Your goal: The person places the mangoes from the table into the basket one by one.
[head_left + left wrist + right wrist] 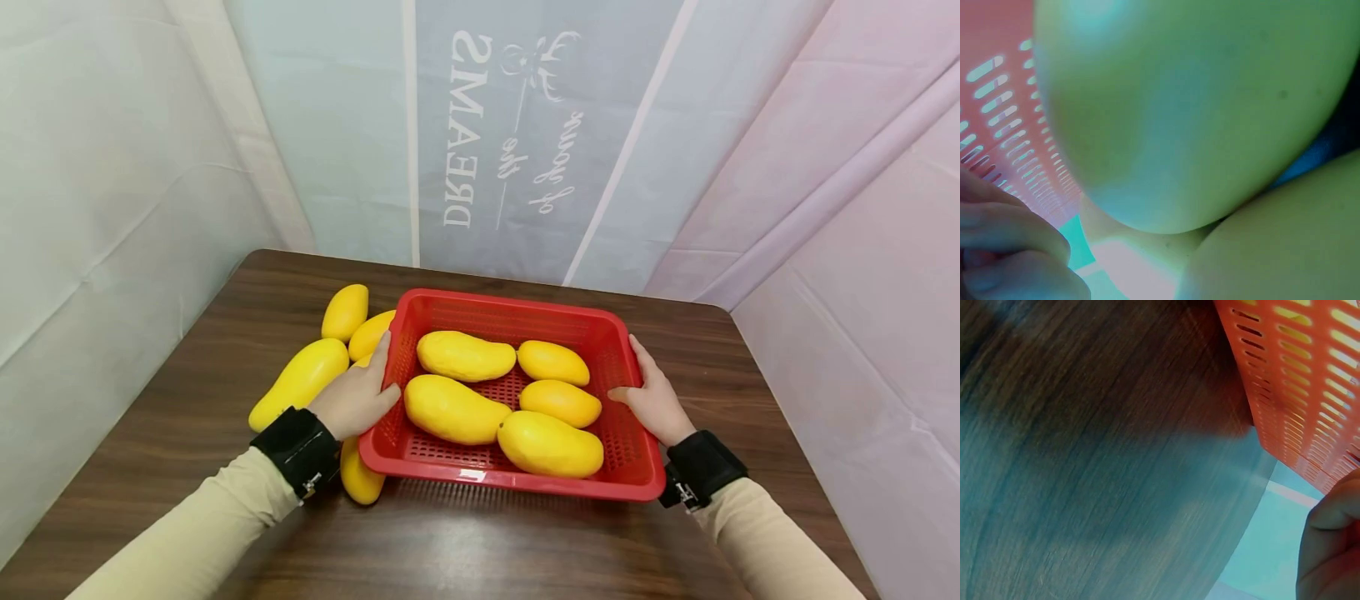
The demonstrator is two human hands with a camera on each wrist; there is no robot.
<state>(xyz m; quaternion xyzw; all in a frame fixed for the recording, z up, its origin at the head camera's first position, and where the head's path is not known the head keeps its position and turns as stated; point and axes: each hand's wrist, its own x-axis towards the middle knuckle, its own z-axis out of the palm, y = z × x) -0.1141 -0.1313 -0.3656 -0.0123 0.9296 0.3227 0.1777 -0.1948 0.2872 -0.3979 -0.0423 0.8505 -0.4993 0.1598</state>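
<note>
Clock read from the person's side, 12 = away. Red basket (517, 481) is held near mid-table between the 2 hands; whether its base touches the table (510, 554) cannot be told. Its 9 o'clock end is gripped by the left hand (356, 402): thumb hooked over rim, fingers curled by the slotted outer wall. Its 3 o'clock end is gripped by the right hand (656, 402): thumb over rim, fingers bent at outer wall.

5 mangoes are contained, all yellow, lying flat. Set around basket centre: long mango (465, 356) at 11, small mango (553, 362) at 1, second small mango (560, 403) at 3, big mango (456, 409) at 8, fat mango (551, 444) at 5.

5 more mangoes are seen outside, around the left hand: corner mango (345, 312) at 12, rim mango (372, 335) at 1 and partly covered by basket, large loose mango (300, 383) at 10, near mango (362, 472) at 6. Fifth, the hidden mango (363, 362), is mostly blocked by hand and basket at 12.

Black bands (300, 450) are worn on both wrists, over beige sleeves (195, 525). Table is backed at 12 by printed cloth (487, 258), white lettering inverted.
</note>
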